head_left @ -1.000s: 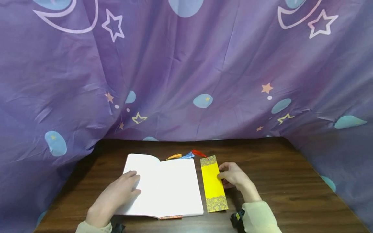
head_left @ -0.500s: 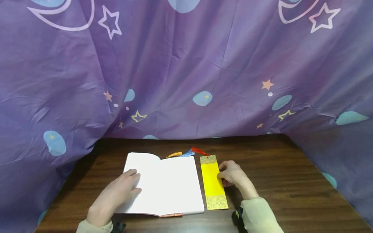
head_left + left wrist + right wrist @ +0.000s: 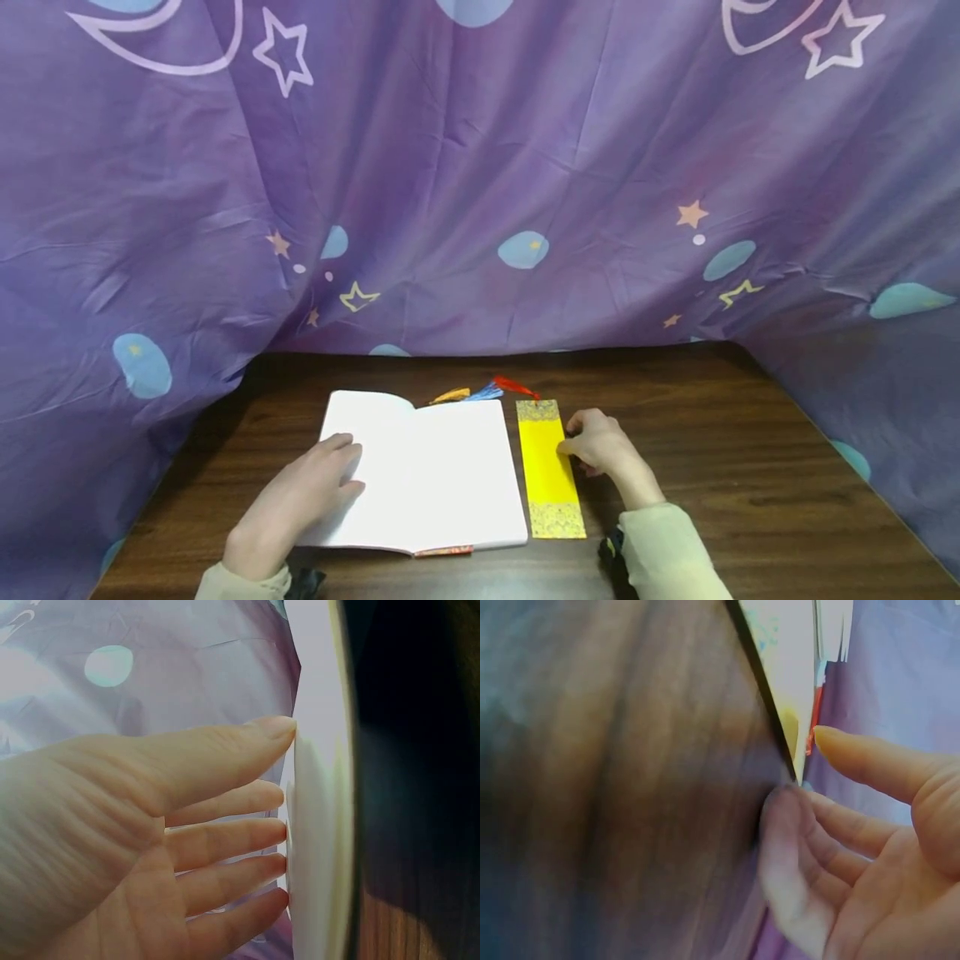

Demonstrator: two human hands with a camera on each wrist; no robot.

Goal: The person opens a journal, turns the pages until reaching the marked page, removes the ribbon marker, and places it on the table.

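At the near side of the worktop (image 3: 750, 467), two pale sleeves (image 3: 667, 546) reach in, each with a dark band (image 3: 613, 554) at the wrist. Just beyond them, a red patterned strip (image 3: 444, 551) shows under the near edge of an open book (image 3: 465, 475) with blank white pages. The left hand (image 3: 307, 492) rests on the left page; its grip is apart, fingers and thumb straight, their tips touching the paper in the left wrist view.

Right of the book and apart from it lies a yellow card (image 3: 550, 467), lengthwise away from the person, with a lacy patterned band across each end. The right hand (image 3: 603, 450) is at the card's right edge, thumb tip overlapping it in the head view and curled fingertips touching the edge from the outer side. Whether this grip is clamped on the card, I cannot tell.

Farther off, a red tassel (image 3: 515, 387) trails leftward from the card's far end towards a blue tassel (image 3: 485, 392) and an orange tassel (image 3: 452, 396) at the book's far edge. Behind the worktop hangs purple cloth (image 3: 465, 200) printed with stars, moons and pale blue ovals.
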